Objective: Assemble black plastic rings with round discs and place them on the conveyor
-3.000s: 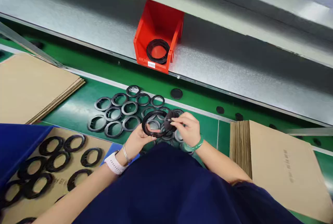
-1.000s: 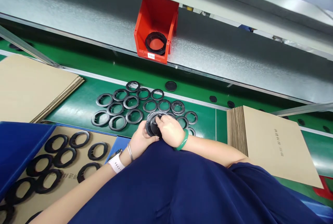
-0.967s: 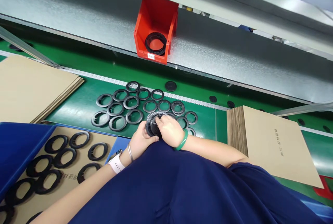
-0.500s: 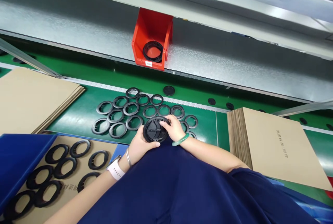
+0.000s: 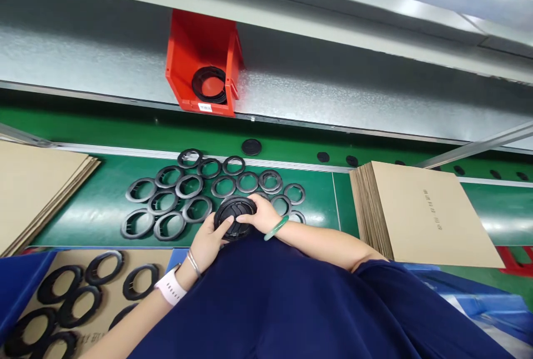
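A round black plastic part (image 5: pixel 236 215), a ring with a ribbed disc in its middle, is held close to my body between both hands. My left hand (image 5: pixel 211 240) grips its left side, thumb on the top face. On its right side is my right hand (image 5: pixel 261 213), fingers round the rim and thumb near the centre of the disc. Several loose black rings (image 5: pixel 189 186) lie flat on the green table (image 5: pixel 320 198) just beyond my hands. The underside of the held part is hidden.
A red bin (image 5: pixel 230 98) with black rings stands on the metal shelf (image 5: pixel 312 98). Black discs (image 5: pixel 251 147) lie on the green strip behind the table. Cardboard stacks (image 5: pixel 428 214) flank the work area. At lower left, a blue box (image 5: pixel 25 278) holds more rings on cardboard.
The view has shifted, so the red bin sits further left. My left thumb has moved onto the part's top face, beside the right thumb. Both hands still hold the part.
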`<action>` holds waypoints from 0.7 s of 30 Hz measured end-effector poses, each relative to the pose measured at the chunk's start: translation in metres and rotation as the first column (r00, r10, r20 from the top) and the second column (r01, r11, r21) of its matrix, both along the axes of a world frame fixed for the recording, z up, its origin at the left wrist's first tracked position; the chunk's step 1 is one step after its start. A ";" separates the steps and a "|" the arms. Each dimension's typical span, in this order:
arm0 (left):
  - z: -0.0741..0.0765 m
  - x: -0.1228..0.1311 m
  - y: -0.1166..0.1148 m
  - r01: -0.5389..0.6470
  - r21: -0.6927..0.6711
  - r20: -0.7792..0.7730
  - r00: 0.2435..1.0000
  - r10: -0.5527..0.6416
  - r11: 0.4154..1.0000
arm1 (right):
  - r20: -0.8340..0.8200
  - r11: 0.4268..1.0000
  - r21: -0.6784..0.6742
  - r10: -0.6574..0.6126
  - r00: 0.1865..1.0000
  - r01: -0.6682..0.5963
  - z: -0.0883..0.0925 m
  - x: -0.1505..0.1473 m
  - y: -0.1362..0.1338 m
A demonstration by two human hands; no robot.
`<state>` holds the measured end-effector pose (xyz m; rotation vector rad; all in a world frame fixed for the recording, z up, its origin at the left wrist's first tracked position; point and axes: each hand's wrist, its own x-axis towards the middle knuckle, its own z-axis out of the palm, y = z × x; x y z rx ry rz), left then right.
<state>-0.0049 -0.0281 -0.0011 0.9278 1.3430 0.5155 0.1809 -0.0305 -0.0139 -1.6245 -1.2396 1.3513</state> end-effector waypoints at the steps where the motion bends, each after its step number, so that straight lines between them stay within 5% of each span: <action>1: -0.003 0.003 0.001 0.010 -0.004 -0.013 1.000 -0.010 1.000 | 0.012 1.000 -0.020 -0.019 1.000 0.020 -0.003 0.002 0.000; 8: -0.037 0.038 0.014 0.145 -0.072 -0.003 0.989 -0.146 0.987 | -0.122 0.968 -0.156 -0.216 0.969 0.196 -0.047 0.038 0.004; 12: -0.075 0.074 0.046 0.299 0.056 -0.146 0.947 -0.288 0.953 | -0.206 0.873 -0.318 -0.443 0.872 0.369 -0.086 0.095 -0.004; 16: -0.119 0.128 0.084 0.513 0.193 -0.357 0.831 -0.427 0.836 | -0.222 0.756 -0.424 -0.620 0.752 0.499 -0.111 0.166 -0.018; 21: -0.166 0.189 0.107 0.678 0.148 -0.507 0.677 -0.533 0.720 | -0.114 0.676 -0.412 -0.703 0.702 0.611 -0.131 0.232 -0.013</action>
